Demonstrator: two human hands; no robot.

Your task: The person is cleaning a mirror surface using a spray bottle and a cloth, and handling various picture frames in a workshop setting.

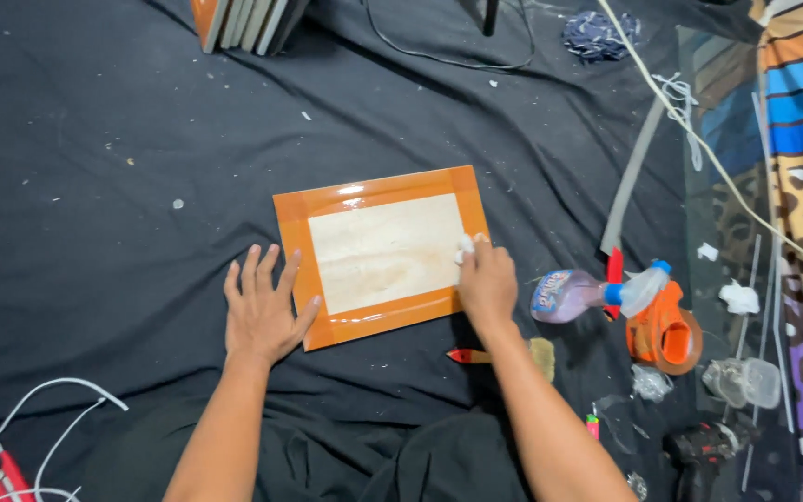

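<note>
2 bare forearms, no sleeves, apparently no rings or watch.

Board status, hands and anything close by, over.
Left hand flat, steadying board. Right hand pressing white wad on its right edge. Spray bottle lying beside.

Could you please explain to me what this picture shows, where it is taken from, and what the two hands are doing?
There is no machine here: a camera worn on a person's head looks down at their own two bare hands. On a black cloth lies a flat wooden panel edged with orange tape. The left hand rests flat, fingers spread, at the panel's left edge. The right hand presses a small white wad against the panel's right side. To the right lie a spray bottle, an orange tape dispenser and a small brush. More framed panels are stacked at the top.
</note>
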